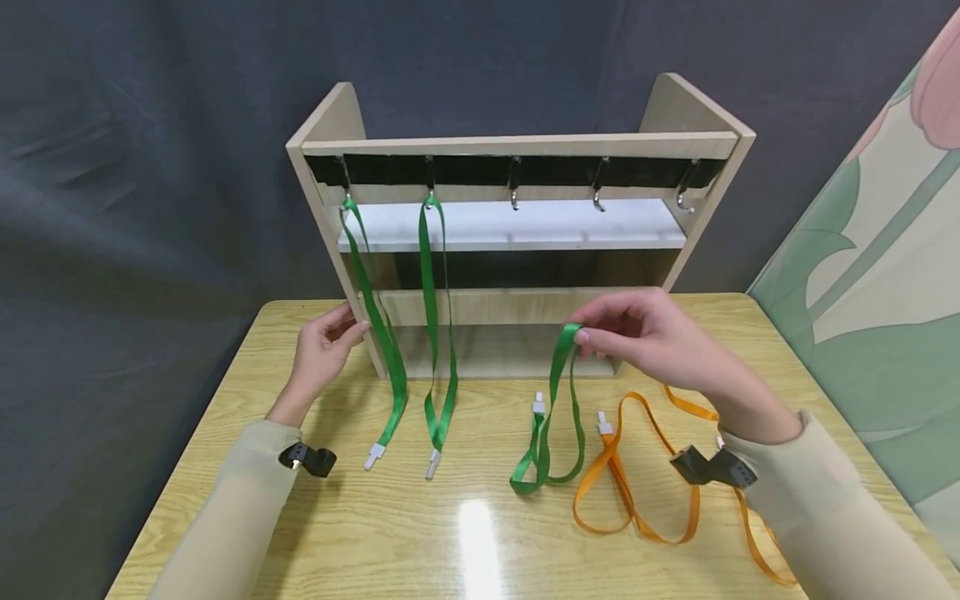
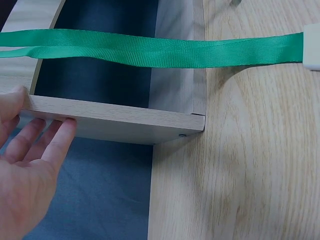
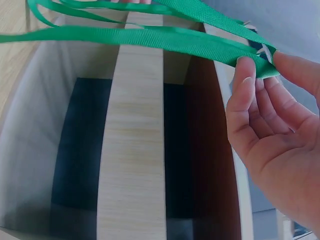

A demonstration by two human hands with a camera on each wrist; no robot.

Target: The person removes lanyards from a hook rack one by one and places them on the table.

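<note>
My right hand point(image 1: 633, 333) pinches the upper loop of a green lanyard point(image 1: 556, 375) in front of the rack's lower right. The lanyard's lower part and white clip rest on the table. In the right wrist view, thumb and fingers hold the folded strap point(image 3: 200, 50). My left hand point(image 1: 324, 350) grips the edge of the wooden rack's left side panel point(image 2: 120, 112), thumb on one face and fingers on the other. Two more green lanyards hang from the first hook point(image 1: 347, 197) and second hook point(image 1: 430, 197) from the left, their white clips low in front.
Three hooks to the right, including the middle hook point(image 1: 514, 197), carry no lanyard. Orange lanyards point(image 1: 611, 467) lie on the wooden table point(image 1: 375, 542) at right, partly under my right forearm. A dark cloth point(image 1: 487, 67) hangs behind the rack.
</note>
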